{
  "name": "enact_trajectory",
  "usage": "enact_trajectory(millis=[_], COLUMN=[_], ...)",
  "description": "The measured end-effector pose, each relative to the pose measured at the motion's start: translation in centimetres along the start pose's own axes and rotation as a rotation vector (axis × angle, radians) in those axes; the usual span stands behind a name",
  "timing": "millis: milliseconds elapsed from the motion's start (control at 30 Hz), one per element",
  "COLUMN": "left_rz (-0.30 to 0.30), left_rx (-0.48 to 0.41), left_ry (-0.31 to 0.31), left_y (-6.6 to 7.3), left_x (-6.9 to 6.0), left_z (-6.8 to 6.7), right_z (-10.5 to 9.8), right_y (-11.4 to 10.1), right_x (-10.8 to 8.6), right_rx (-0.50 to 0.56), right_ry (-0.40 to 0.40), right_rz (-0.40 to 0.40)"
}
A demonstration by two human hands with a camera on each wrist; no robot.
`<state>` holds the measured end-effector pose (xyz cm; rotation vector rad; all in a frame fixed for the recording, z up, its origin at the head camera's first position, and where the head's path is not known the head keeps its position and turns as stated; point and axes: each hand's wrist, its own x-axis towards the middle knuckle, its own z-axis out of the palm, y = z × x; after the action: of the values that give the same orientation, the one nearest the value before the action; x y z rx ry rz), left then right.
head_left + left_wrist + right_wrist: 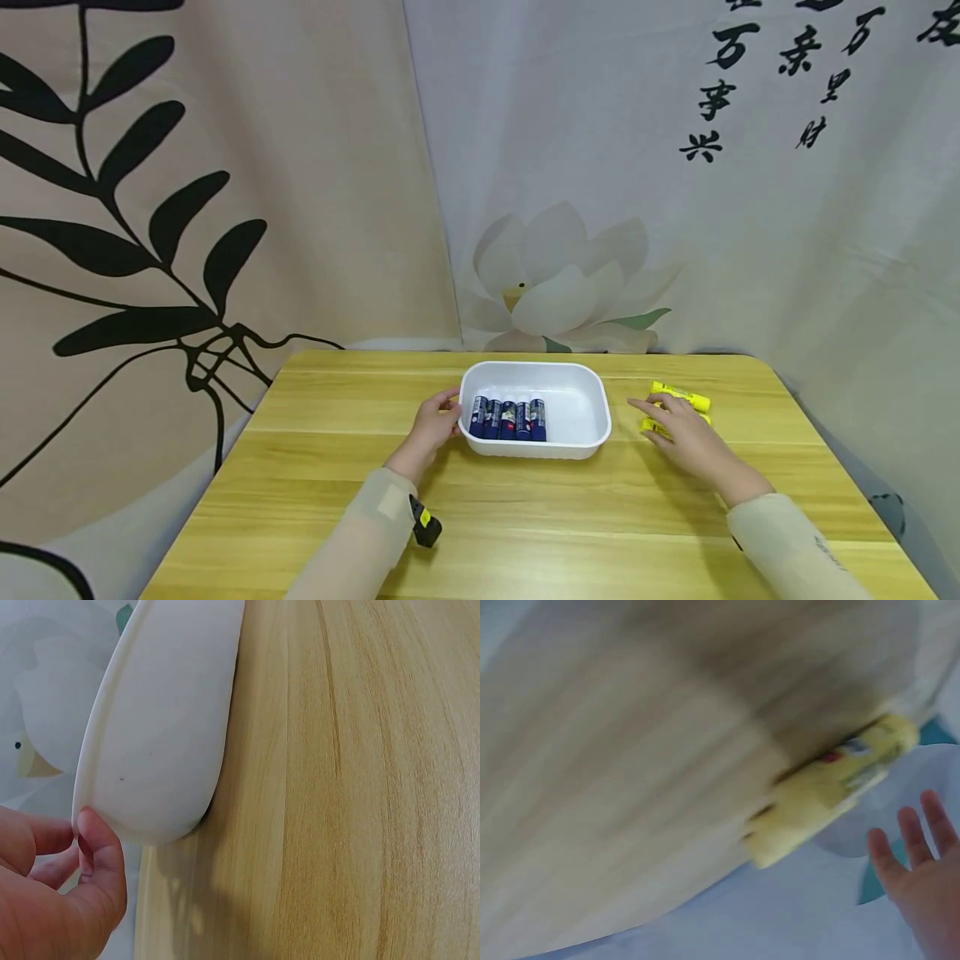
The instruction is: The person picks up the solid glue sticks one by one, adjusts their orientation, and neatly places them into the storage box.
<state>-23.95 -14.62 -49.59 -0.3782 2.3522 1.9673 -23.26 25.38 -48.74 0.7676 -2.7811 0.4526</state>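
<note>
A white plastic tray (576, 408) sits near the back of the table, with several dark blue batteries (507, 420) standing side by side in its left part. My left hand (435, 427) pinches the tray's left rim between thumb and fingers; the left wrist view shows the same grip on the tray wall (165, 712). To the right of the tray, several yellow batteries (681, 393) lie on the table. Over them hovers my right hand (686, 433), fingers spread and holding nothing. In the blurred right wrist view, the yellow batteries (840, 780) lie apart from the fingertips (881, 844).
The wooden table (525, 525) has its far edge against a hanging cloth (337, 167) printed with leaves, a lotus and black characters. A black and yellow wrist device (425, 523) sits on the left sleeve.
</note>
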Motion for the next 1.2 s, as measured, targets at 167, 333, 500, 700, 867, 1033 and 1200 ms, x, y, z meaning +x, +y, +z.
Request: enact_trajectory(millis=[167,333,500,700,867,1033,1200], left_rz=[-0.004,-0.005,-0.013,-0.012,-0.012,-0.003,0.002], left_rx=[0.006,0.005,-0.003,-0.002,0.009,0.003,0.006], left_ry=[-0.003,-0.007,-0.01,-0.009,-0.011,-0.011,-0.011], left_y=[0.0,0.0,0.0,0.1,0.1,0.2,0.2], left_x=[0.0,0.1,0.1,0.1,-0.1,-0.2,-0.1], left_z=[0.1,0.2,0.2,0.1,0.0,-0.1,-0.1], right_z=[0.2,0.0,0.1,0.4,0.2,-0.4,-1.2], right_y=[2.0,2.8,3.2,3.5,2.9,1.5,-0.6], right_x=[-1.3,-1.8,-2.0,-2.1,-1.8,-0.8,0.5], right_rx=[-0.063,-0.099,-0.116,-0.12,-0.093,-0.045,0.034], right_ry=[-0.064,-0.105,-0.11,-0.139,-0.081,0.024,0.068], right_rz=[0.013,0.047,0.05,0.048,0.031,-0.005,0.012])
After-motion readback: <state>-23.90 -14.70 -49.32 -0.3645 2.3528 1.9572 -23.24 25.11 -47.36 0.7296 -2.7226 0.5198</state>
